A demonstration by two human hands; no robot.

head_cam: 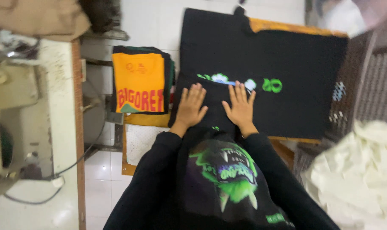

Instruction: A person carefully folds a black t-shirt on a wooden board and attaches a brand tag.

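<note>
We see a blurred view, and much of it is hard to read. The black garment (261,64) lies flat on a board whose orange edge (295,28) peeks out at twelve o'clock; its far corner is cut off by the top of the view, and its near hem hides under our own dark sleeves. The green and white print (244,83) on it is partly covered by our fingers, so its shape stays unclear. The garment's long axis runs from nine o'clock to three o'clock, spreading mostly toward three. Our left hand (191,106) rests palm down on the cloth, fingers spread, pointing to twelve. Our right hand (241,106) lies just beside it, equally flat and splayed. At nine o'clock sits a folded orange shirt (139,83) on a stack. A pale cloth heap (359,174) at four o'clock is cropped.
</note>
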